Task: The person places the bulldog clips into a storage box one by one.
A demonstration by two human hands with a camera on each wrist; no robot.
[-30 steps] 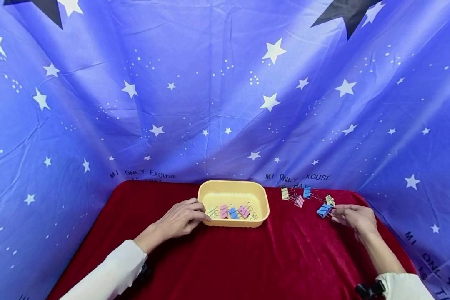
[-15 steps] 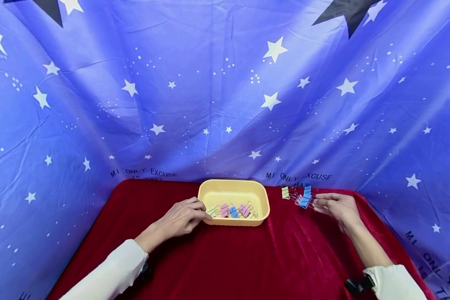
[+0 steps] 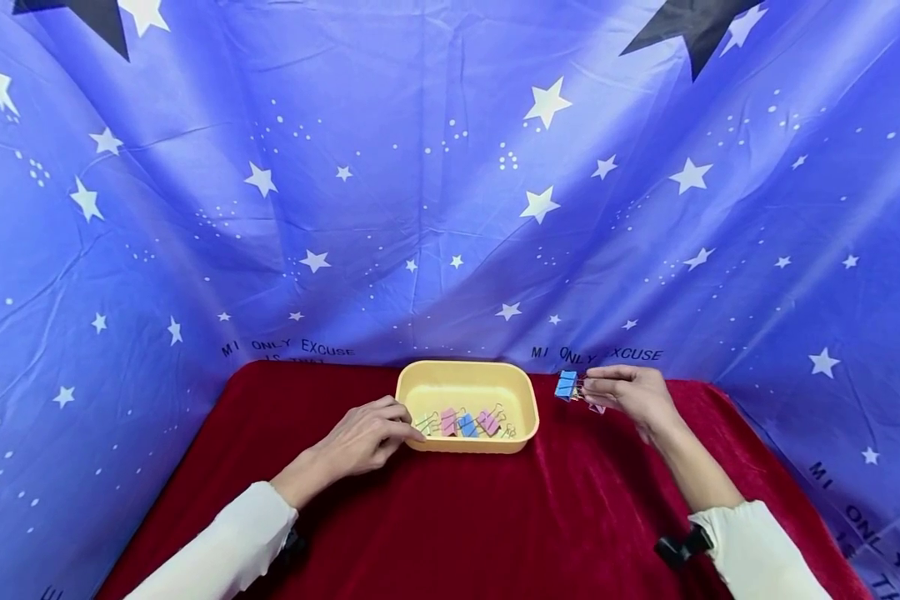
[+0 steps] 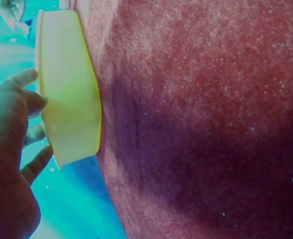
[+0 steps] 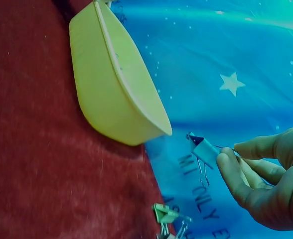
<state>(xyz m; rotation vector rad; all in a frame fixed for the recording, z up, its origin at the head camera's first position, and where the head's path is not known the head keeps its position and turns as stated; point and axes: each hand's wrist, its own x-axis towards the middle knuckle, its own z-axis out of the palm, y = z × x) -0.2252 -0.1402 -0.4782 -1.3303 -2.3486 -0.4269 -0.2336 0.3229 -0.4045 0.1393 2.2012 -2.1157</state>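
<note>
A yellow plastic tub (image 3: pixel 465 447) stands at the back middle of the red cloth. My left hand (image 3: pixel 365 435) grips its left front corner, with fingertips over the rim in the left wrist view. Inside lie several binder clips, among them a pink one (image 3: pixel 448 422) and a blue one (image 3: pixel 468 426). Right of the tub, my right hand (image 3: pixel 633 396) pinches a blue binder clip (image 3: pixel 566 385) by its wire handle, thumb against fingers. Below that clip, a yellow binder clip (image 5: pixel 165 214) rests on the cloth. A pink binder clip (image 3: pixel 597 408) shows partly under the hand.
Red velvety cloth (image 3: pixel 450 525) covers the table. A blue star-printed curtain (image 3: pixel 420 208) rises close behind the tub and along both sides. The right hand hides the spot where other clips lay at the back right.
My right hand has carried the blue binder clip left and slightly back, over the other clips and closer to the tub. My left hand stays at the tub's corner.
</note>
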